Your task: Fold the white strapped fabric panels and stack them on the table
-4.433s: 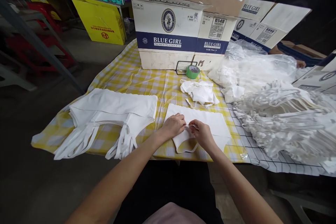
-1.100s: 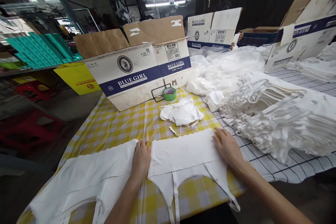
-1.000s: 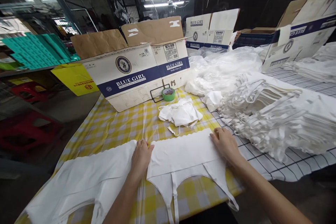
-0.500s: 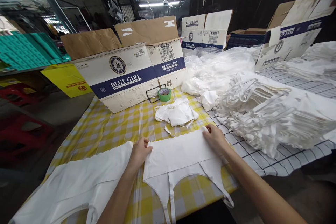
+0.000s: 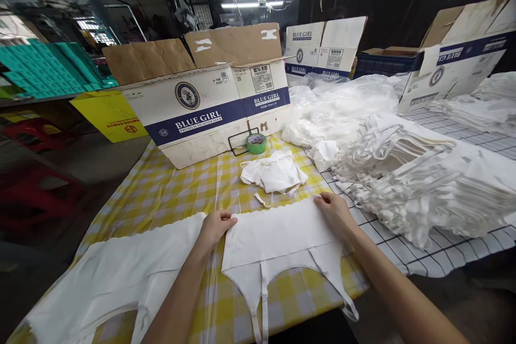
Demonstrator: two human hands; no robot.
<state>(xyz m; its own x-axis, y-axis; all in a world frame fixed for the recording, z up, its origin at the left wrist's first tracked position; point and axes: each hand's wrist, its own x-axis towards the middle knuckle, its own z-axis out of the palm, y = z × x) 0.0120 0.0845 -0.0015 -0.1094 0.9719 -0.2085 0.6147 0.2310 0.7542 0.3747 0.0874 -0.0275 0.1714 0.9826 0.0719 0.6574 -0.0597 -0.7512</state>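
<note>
A white camisole top (image 5: 278, 231) lies flat on the table, its scalloped edge away from me and its thin adjustable straps toward me. At that edge's left corner, the fingers of my left hand (image 5: 215, 228) are closed in a pinch on the fabric. My right hand (image 5: 334, 214) pinches the opposite corner, so the edge is stretched straight between them. Left of it lies another similar white garment (image 5: 121, 269), partly covered by my left forearm. Just beyond the camisole is a crumpled white garment (image 5: 274, 172) with a loose strap.
A yellow checked cloth (image 5: 173, 188) covers the table. Behind stand a large open carton (image 5: 201, 123), a green tape roll (image 5: 256, 144) and a black wire frame (image 5: 237, 142). Stacked white garments (image 5: 427, 188) and clear plastic bags (image 5: 342, 107) lie right, with more cartons (image 5: 447, 70) behind.
The view has shifted slightly, so the surroundings sit a little further right. Both hands keep their pinch on the camisole's corners, and the garment looks nearly the same.
</note>
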